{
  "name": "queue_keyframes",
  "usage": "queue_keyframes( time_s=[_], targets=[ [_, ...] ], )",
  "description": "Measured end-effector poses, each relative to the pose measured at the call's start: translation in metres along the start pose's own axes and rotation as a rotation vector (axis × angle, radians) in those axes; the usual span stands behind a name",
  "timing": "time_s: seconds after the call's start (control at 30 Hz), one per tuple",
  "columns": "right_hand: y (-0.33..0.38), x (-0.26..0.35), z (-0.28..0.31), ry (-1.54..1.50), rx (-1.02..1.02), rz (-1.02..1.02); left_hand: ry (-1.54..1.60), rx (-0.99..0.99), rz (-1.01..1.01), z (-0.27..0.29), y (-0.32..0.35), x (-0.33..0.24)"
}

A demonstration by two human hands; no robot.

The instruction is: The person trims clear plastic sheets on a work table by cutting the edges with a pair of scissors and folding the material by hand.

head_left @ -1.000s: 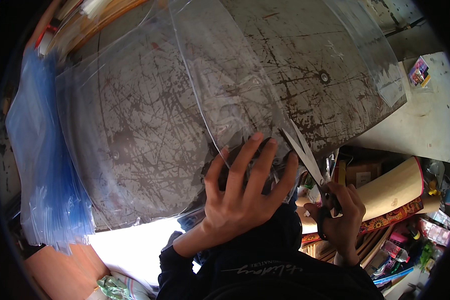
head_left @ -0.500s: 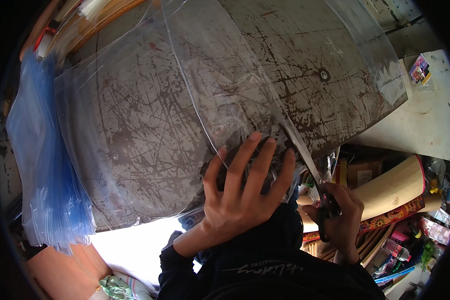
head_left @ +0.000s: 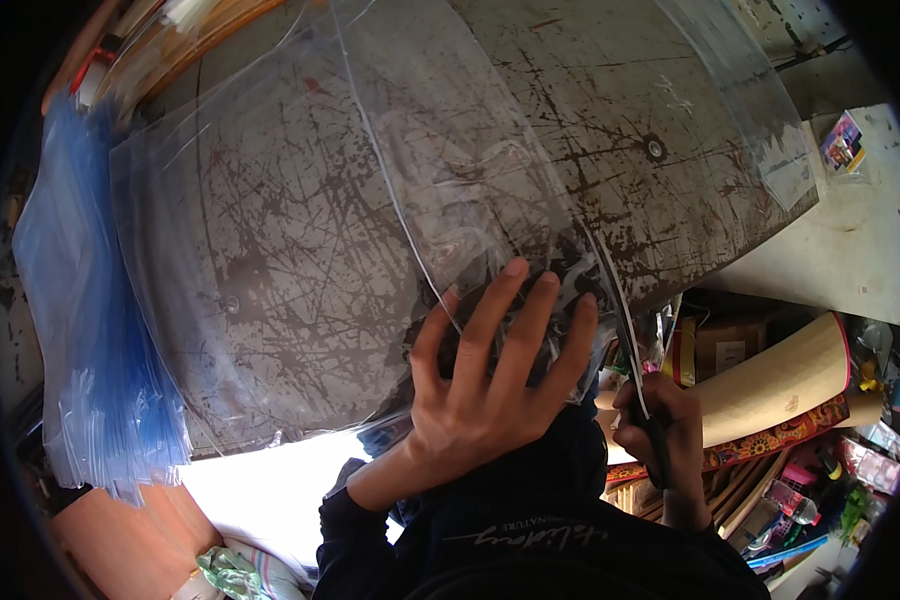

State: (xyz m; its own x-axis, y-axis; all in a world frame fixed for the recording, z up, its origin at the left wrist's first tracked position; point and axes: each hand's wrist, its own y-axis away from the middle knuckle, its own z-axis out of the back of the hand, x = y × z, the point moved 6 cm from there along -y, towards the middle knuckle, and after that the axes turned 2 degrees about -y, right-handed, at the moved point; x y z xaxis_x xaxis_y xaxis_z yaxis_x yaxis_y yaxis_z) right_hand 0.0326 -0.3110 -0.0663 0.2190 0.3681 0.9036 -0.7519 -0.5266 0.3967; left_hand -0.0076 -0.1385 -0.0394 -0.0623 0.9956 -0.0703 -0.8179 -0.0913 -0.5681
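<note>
My left hand (head_left: 482,390) lies spread on a clear plastic sheet (head_left: 440,130), its fingertips pressing on the sheet near the table's front edge. A pale raised seam or fold runs down the sheet to my index finger. At the right, my right hand (head_left: 678,425) is closed round the dark handles of a pair of long-bladed scissors (head_left: 625,335). The blades point up and away, along the right edge of the sheet, to the right of my left hand. How far the plastic lies between the blades is hard to make out.
The worn, scratched table top (head_left: 590,130) lies beneath. A stack of bluish plastic sheets (head_left: 100,340) hangs over its left end. Another clear strip (head_left: 735,90) lies at the far right. Rolled cream material (head_left: 770,385) and assorted goods stand below the right edge.
My right hand has moved slightly left, and the scissors have turned more upright, their blades looking wider apart. My left hand and the sheet have shifted only slightly right.
</note>
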Motion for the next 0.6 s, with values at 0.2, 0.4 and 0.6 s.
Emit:
queue_keyframes(
  time_s=[0.2,0.4,0.6],
  targets=[
    [0.001,0.003,0.001,0.087,-0.009,0.018,0.003,-0.017,0.004,0.000,-0.001,0.000],
    [0.003,-0.003,0.007,0.132,-0.048,0.001,0.012,-0.016,0.011,0.001,-0.001,0.000],
    [-0.001,0.002,0.010,0.001,-0.027,0.018,0.026,-0.006,0.018,0.001,-0.001,0.000]
  ],
)
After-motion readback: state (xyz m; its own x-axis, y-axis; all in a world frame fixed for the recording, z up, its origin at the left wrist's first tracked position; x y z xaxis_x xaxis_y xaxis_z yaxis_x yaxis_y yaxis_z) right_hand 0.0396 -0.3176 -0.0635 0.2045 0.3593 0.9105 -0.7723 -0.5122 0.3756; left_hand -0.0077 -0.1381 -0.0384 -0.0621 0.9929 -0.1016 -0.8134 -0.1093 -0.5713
